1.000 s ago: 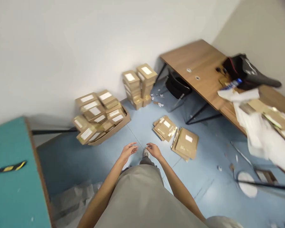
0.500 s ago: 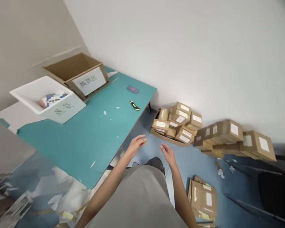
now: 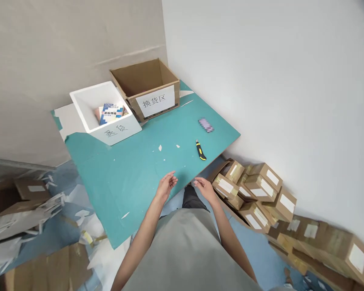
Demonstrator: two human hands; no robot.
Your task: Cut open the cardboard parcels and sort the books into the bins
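Observation:
My left hand [image 3: 166, 186] hovers over the near edge of the green-topped table [image 3: 133, 173], its fingers loosely curled and apart, holding nothing. My right hand [image 3: 205, 188] is held just off that edge, close to the cardboard parcels [image 3: 226, 186], also with nothing in it. Beyond my hands a black and yellow utility knife [image 3: 200, 150] lies on the table, and a blurred purple object [image 3: 206, 125] rests farther back. A white foam box [image 3: 118, 133] with books [image 3: 111, 114] inside stands at the far left, beside an open cardboard box [image 3: 156, 101] with a handwritten label.
To the right, several taped parcels fill a low carton [image 3: 220, 171], and more stacked boxes [image 3: 330, 242] line the wall. Paper scraps and packing waste [image 3: 91, 226] litter the floor at left, near flattened cardboard [image 3: 54, 266]. White bits of paper [image 3: 160, 148] dot the tabletop.
My view has turned left, so the table and its boxes appear farther right. My body has come closer to the table; both hands stay empty.

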